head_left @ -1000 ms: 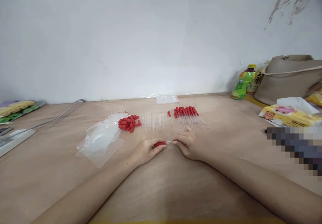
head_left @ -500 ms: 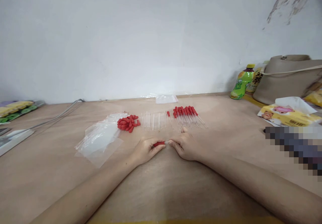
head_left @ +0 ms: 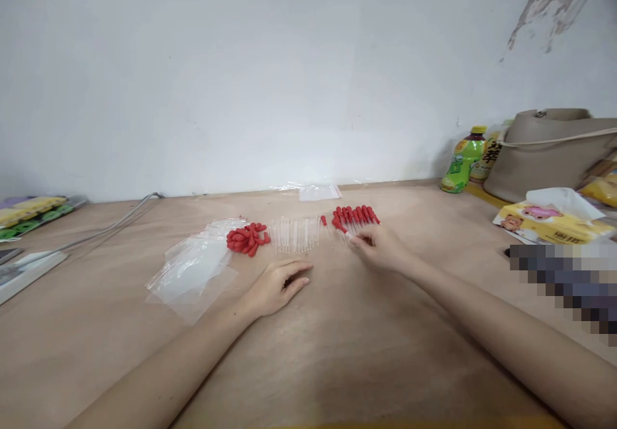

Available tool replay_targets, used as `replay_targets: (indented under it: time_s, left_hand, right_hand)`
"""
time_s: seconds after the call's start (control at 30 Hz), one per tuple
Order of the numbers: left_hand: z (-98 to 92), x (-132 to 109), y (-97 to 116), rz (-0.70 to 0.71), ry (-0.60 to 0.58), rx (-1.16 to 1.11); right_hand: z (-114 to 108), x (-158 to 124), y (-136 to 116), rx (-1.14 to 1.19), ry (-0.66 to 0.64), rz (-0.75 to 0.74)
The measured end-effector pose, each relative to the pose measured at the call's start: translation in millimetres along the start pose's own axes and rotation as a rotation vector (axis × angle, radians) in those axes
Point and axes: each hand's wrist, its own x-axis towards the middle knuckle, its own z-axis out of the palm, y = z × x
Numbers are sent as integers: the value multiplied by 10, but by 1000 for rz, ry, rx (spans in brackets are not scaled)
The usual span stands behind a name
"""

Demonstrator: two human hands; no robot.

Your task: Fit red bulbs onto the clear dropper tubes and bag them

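Observation:
My left hand [head_left: 279,286] rests on the table, fingers apart and nothing in them. My right hand [head_left: 378,246] pinches the glass stem of a dropper [head_left: 339,225], its red rubber bulb pointing away to the upper left. This dropper is at the left front of a row of assembled droppers [head_left: 359,214] with red bulbs; the hand hides part of their stems. A single red-bulbed dropper [head_left: 324,221] lies just left of them. Farther left are several bare glass tubes [head_left: 295,233] side by side, and a heap of loose red rubber bulbs [head_left: 245,239].
Clear zip bags [head_left: 193,268] lie fanned out at left, with one more bag [head_left: 319,192] by the wall. A grey cable [head_left: 116,222] crosses the left side. At right stand a green bottle [head_left: 463,162], a beige bag [head_left: 544,153] and a yellow tissue pack [head_left: 549,220].
My left hand has let go of the dropper's red bulb and opened. My right hand has carried the dropper up and right to the row of assembled droppers.

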Motion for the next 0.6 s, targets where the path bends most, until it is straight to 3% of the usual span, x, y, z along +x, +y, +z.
replay_targets:
  time_s: [0.17,0.4,0.6]
  left_hand:
    - [10,33,-7,33,-35,-14]
    - [-2,30,0,28,-35,-14]
    - [9,33,-11,51,-27,-24]
  right_hand:
    - [-25,270,30,112,-49,263]
    - [242,605,-226,-121,-2,423]
    - [388,691,-243,-203,-1,463]
